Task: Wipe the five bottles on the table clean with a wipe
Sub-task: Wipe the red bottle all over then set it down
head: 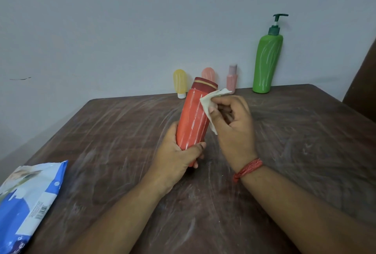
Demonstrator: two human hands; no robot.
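Held item: tall orange-red plastic bottle with dark red, gold-banded cap (193, 115), white-streaked, tilted above the bench.
My left hand (179, 156): wrapped round that bottle's base.
My right hand (234, 123): pinching a crumpled off-white wipe (207, 105) against the bottle's upper side.
Back row, by the wall: yellow tube (180, 82), peach tube (208, 73), small pink bottle (232, 79), green pump bottle (266, 62).
Bench: dark brown wood, smeared (305, 141).
Near left edge: blue-and-white wipes pack (28, 200).

Plain home room, scuffed brown table (305, 141) under both hands, bare pale wall (122, 30) beyond them, 4 toiletry bottles (265, 62) lined against it
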